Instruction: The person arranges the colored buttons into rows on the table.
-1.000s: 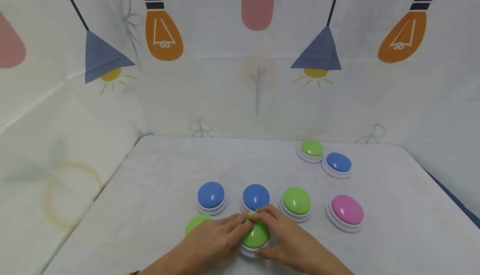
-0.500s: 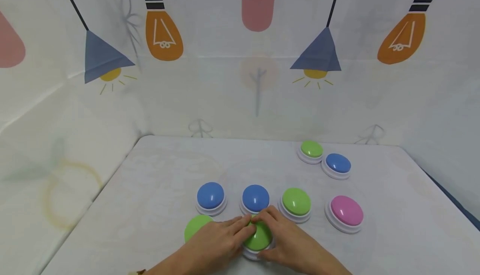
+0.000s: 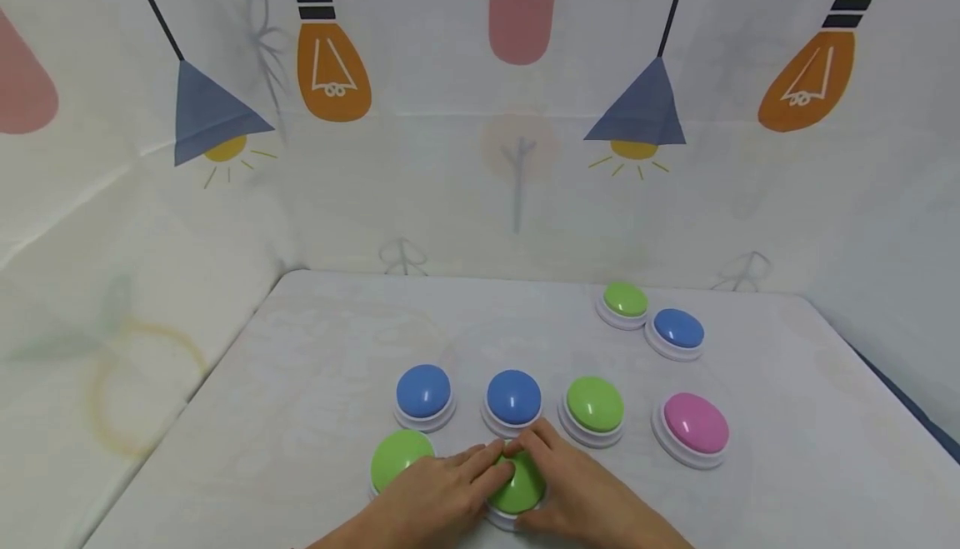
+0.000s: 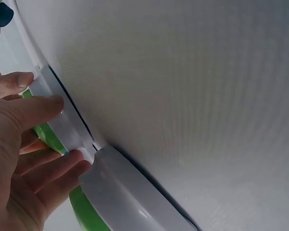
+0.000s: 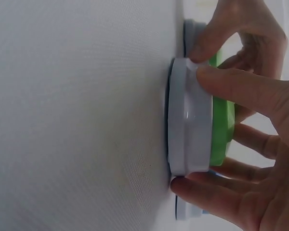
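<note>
Both hands are around a round push button (image 3: pixel 521 489) with a green dome and a white base, at the front middle of the table in the head view. My left hand (image 3: pixel 438 491) holds it from the left, thumb and fingers at the base's edge. From the right, my right hand (image 3: pixel 581 486) grips the same base between thumb and fingers; the right wrist view shows this push button (image 5: pixel 195 120) side-on, its base down at the table surface. Another green push button (image 3: pixel 401 459) is just left, partly hidden behind my left hand. Directly behind the held one is a blue push button (image 3: pixel 513 399).
A blue push button (image 3: pixel 423 392) stands at the left, a green one (image 3: pixel 595 405) and a pink one (image 3: pixel 695 424) at the right. Farther back, a green button (image 3: pixel 625 300) touches a blue one (image 3: pixel 678 330). A printed cloth wall (image 3: pixel 450 191) rises behind the white table (image 3: pixel 322 324).
The held green push button has slid slightly toward me with both hands, and more of the blue button's base behind it shows. The left green button is less covered. The head view shifted slightly.
</note>
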The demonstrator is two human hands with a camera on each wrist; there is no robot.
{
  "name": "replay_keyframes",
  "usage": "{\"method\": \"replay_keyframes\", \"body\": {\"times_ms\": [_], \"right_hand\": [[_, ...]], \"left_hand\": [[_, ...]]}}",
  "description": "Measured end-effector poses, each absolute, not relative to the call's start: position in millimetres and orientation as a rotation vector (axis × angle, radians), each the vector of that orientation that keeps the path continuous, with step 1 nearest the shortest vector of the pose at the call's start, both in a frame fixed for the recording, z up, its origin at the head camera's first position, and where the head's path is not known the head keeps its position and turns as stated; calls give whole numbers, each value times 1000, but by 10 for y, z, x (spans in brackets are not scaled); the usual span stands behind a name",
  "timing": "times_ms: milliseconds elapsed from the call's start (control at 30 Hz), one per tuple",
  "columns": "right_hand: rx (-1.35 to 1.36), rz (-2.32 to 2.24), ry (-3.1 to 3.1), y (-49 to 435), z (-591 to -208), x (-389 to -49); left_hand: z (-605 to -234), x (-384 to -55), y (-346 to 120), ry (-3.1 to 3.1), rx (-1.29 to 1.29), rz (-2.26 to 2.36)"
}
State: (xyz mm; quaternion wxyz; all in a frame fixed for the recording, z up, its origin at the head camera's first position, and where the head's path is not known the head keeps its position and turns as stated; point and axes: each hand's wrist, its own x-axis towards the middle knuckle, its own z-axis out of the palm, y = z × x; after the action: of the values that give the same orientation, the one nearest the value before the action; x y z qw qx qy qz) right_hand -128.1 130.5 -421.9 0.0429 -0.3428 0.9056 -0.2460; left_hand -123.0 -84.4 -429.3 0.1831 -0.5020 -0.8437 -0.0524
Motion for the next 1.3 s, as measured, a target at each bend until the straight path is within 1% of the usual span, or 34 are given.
{"method": "replay_keyframes", "body": {"times_ms": [267,500,800,1033,1300], "right_hand": [[-1031,-731,2764,1306,-4239,-1279],[-948,-720,2724,1306,-4202,-1290],[-937,-714,2726,1325,-4167,-1297],[-876,-747,2706,1386,-4044,-1313],[-753,-810,2778,1557,-3852,-1368]], "left_hand": [[-4314,-1241,-832,-2399,-1425,-139],[-4307,-1230,-854,-2436,-1425,-145],[-4272,-1253,-877,-2450,-1450,-87],[-4167,-1280,-878,-2424,-1475,-113],[-4011,-1362,-793,-2380,-1424,-135]]}}
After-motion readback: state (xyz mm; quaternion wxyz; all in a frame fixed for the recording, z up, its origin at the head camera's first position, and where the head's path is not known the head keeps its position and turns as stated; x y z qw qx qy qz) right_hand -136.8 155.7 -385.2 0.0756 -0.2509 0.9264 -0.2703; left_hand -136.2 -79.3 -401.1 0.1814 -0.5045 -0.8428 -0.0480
